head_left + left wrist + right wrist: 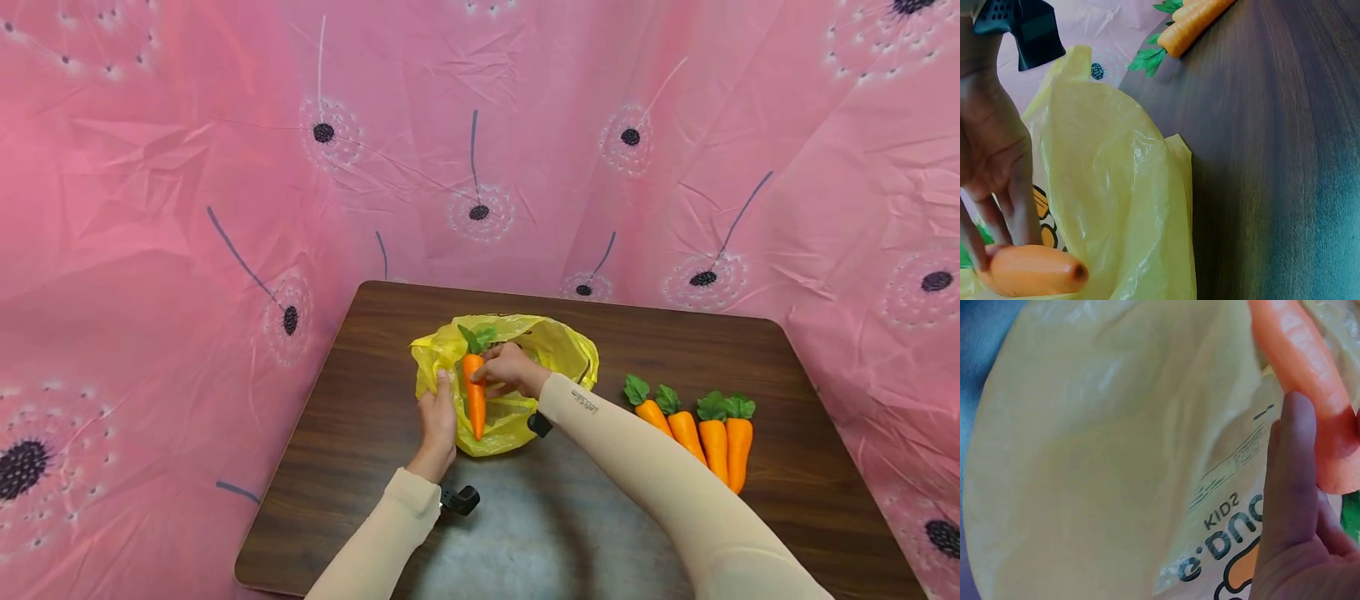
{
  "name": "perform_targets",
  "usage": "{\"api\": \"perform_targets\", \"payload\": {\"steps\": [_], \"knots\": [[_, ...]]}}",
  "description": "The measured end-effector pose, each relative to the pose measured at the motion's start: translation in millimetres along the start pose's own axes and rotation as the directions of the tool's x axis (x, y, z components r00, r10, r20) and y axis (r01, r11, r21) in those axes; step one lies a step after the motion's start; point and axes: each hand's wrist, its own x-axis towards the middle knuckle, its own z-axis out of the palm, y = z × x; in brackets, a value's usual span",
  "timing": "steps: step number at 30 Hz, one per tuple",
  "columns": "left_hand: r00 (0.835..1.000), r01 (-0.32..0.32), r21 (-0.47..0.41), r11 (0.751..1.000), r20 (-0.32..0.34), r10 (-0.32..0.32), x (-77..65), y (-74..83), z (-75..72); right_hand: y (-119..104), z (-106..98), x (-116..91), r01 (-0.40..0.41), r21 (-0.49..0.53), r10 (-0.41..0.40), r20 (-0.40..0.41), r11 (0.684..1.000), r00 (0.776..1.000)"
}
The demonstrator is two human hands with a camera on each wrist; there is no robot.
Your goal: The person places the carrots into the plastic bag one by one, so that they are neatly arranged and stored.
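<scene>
An orange carrot [476, 396] with green leaves hangs over the mouth of a yellow plastic bag [566, 346], leaves away from me and tip towards me. My right hand [513, 367] pinches it near the leafy end. In the right wrist view the thumb of my right hand [1294, 487] lies along the carrot [1310, 369]. My left hand [437, 421] holds the left side of the bag, thumb up at its rim; the bag hides part of its fingers. The left wrist view shows the bag's wall [1110, 162] and my right hand [994, 144] on the carrot [1029, 272].
Several more carrots [716, 442] lie side by side on the right of the dark wooden table [337, 400]. Pink flowered cloth [420, 167] hangs behind and at both sides of the table. Dark print shows on the bag [1222, 531].
</scene>
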Motion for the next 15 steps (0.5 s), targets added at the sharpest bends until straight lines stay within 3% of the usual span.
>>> {"api": "perform_targets", "payload": {"steps": [5,10,15], "knots": [[1.0,0.011,0.023,1.0,-0.002,-0.011,-3.2,2.1,1.7,5.2,-2.2,7.7,-0.026,-0.102,0.027,0.004,0.994,1.0],[1.0,0.02,0.038,0.999,-0.015,-0.019,-5.7,4.0,3.5,8.7,-9.6,13.8,-0.066,-0.235,0.074,0.027,0.97,0.997],[0.999,0.046,0.075,0.996,-0.015,-0.045,-7.4,4.4,5.5,11.3,-12.6,22.4,-0.079,-0.236,0.068,-0.054,0.968,0.996]]}}
